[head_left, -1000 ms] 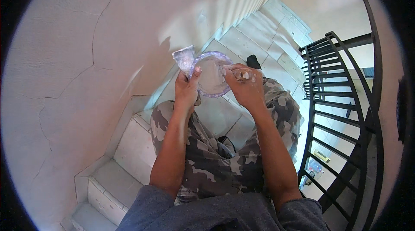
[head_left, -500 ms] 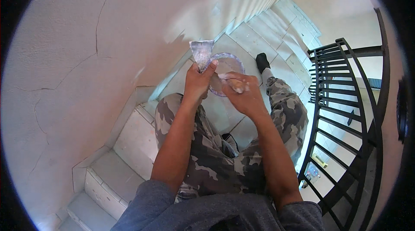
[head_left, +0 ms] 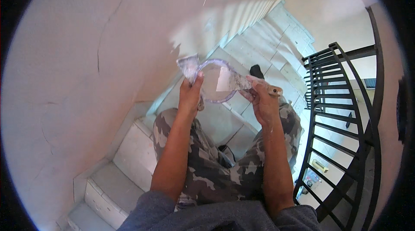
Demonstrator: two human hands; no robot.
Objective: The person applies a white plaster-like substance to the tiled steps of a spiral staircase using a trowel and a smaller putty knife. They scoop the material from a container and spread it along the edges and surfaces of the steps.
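Note:
A round tub [head_left: 215, 61] with a purple-tinted, smeared rim is held out in front of me over the stairs. My left hand [head_left: 188, 97] is closed around its left side and also grips a putty knife [head_left: 188, 66], whose pale-crusted blade points up toward the wall. In my right hand [head_left: 263, 103] is a second putty knife [head_left: 229, 80] with a wooden handle. Its wide blade lies flat-side up over the tub's opening, streaked with grey-white residue. Pale smears mark the right fingers. The tub's contents are partly hidden by this blade.
A pale wall [head_left: 65, 66] with thin cracks rises on my left. Tiled steps [head_left: 110, 174] descend beneath and around my legs in camouflage trousers [head_left: 242, 179]. A black metal railing [head_left: 337, 144] curves along the right. My dark-covered foot [head_left: 256, 71] rests ahead.
My right hand has moved right and turned, bringing its putty knife's blade into view over the tub. The left-hand knife and tub have shifted slightly down and left, the knife tilting left.

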